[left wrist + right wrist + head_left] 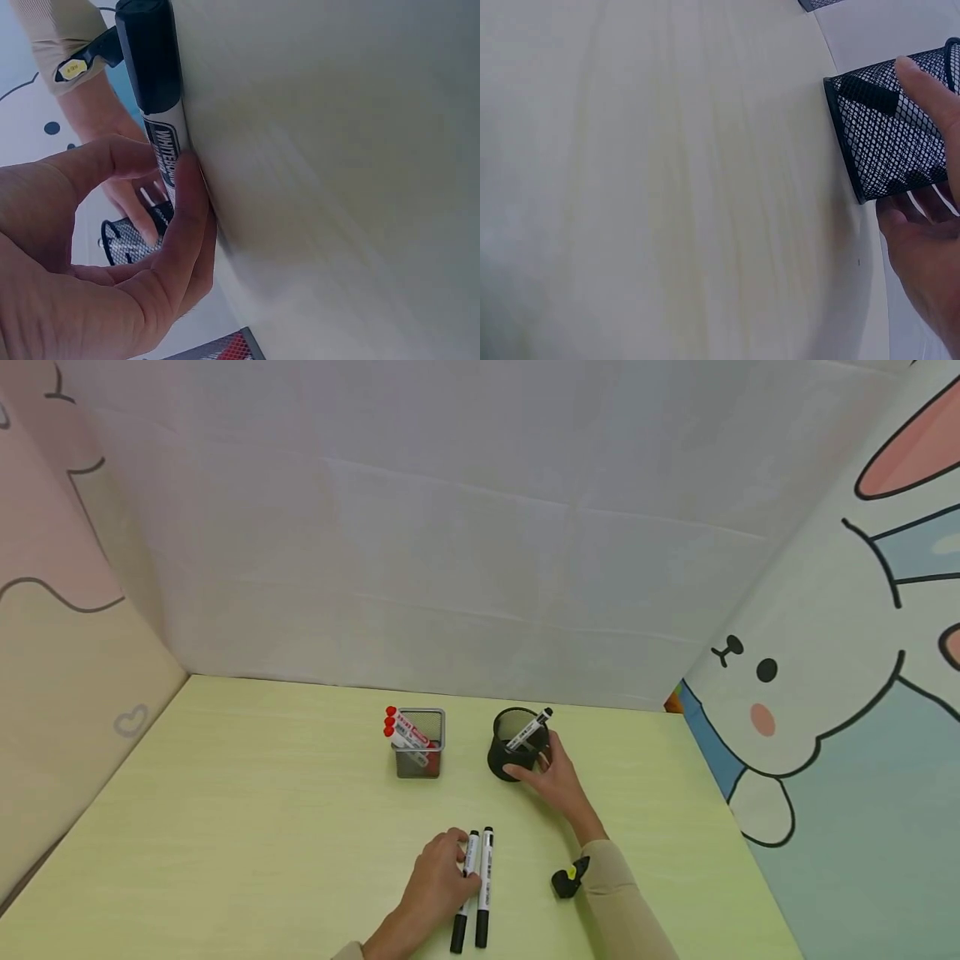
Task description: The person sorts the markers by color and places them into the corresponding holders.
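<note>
My left hand [437,878] pinches a white whiteboard marker with black ends [472,852] between thumb and fingers, low on the table. In the left wrist view that marker [150,60] shows its thick black end and printed label. A second black-and-white marker [486,877] lies alongside it, just to the right. Farther back, my right hand [558,783] grips the side of a round black mesh pen cup [498,760]. One black-capped marker [529,729] leans inside this cup. The right wrist view shows the thumb and fingers around the mesh cup [877,150].
Left of the cup stands a square grey mesh holder [443,731] with several red-capped markers [408,731] leaning left. A black device [567,880] sits at the right sleeve. A white sheet [450,543] and printed side panels border the pale yellow table [262,810].
</note>
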A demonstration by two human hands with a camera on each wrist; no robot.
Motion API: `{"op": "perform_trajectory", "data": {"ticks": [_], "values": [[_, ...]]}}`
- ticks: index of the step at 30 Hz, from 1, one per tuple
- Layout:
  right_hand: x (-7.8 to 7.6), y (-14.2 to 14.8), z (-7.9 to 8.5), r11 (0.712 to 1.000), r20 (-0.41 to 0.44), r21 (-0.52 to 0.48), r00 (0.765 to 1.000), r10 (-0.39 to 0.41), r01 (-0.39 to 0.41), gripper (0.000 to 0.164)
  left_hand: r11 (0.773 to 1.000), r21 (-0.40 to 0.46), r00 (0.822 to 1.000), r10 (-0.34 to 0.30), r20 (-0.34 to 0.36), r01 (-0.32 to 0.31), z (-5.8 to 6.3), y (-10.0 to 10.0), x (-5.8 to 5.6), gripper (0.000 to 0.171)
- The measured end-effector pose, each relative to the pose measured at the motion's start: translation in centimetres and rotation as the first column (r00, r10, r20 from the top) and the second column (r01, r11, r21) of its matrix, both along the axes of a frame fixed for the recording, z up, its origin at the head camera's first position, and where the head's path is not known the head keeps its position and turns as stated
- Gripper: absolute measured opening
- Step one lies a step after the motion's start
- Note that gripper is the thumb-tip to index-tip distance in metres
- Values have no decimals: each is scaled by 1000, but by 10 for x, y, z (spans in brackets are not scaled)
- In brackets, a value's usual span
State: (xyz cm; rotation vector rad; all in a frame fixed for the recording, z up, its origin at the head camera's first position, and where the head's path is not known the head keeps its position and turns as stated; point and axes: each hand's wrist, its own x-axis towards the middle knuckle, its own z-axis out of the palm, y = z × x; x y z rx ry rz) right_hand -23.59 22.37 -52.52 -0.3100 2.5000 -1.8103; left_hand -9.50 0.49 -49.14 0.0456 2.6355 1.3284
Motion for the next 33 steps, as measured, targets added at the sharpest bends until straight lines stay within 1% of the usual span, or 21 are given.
{"op": "perform_trajectory", "data": {"ticks": [6,13,14,21,25,28,30,33], "values": [[0,0,1,1000,6,-19,1000,-5,5,84,999,-43,1000,-21,-6,20,0,1,-1,46],[1,-1,4,999,6,-33,1000,9,-9,86,997,-74,999,-26,48,29,6,5,-3,44],[2,-1,6,999,13,-35,1000,12,-12,86,996,-78,998,-27,49,31,6,5,-4,44],[16,-5,39,999,41,-15,998,40,-39,84,995,-93,998,-35,46,40,7,6,-4,43],[18,-6,42,999,38,-19,999,39,-38,83,994,-99,999,-41,27,44,7,5,-5,41],[18,-6,41,999,26,-29,999,43,-43,82,995,-91,999,-37,-12,36,8,2,-6,39],[17,-6,40,998,23,-37,999,43,-43,82,997,-69,999,-31,-32,28,9,1,-7,39],[18,-7,41,999,33,-31,999,41,-40,83,1000,-21,999,-17,-43,16,12,-1,-8,39]]}}
